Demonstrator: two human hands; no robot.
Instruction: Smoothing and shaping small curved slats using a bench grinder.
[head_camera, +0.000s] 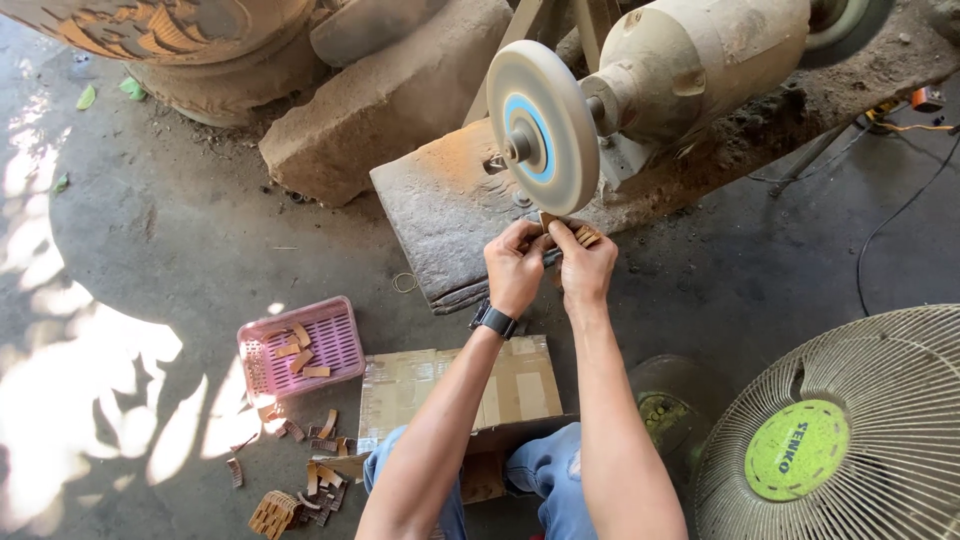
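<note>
Seen from the head camera, looking down, the person sits low on the concrete floor (200, 230) with both arms stretched forward to a dusty bench grinder (690, 60) set on a rough stone slab (440, 215). The left hand (515, 268), a black watch (493, 320) on its wrist, and the right hand (585, 265) meet just under the buffing wheel (543, 125). Both are pinched together on a small wooden comb (583, 234), pale brown with short teeth, which they hold up to the lower edge of the wheel; whether it touches the rim I cannot tell.

Down by the person's knees lies a flattened cardboard box (460, 385). Left of it stands a pink plastic basket (300, 345) with a few more wooden pieces inside, and further pieces (315, 470) lie scattered on the floor below it. A round fan grille (850, 430) with a green hub fills the lower right corner.
</note>
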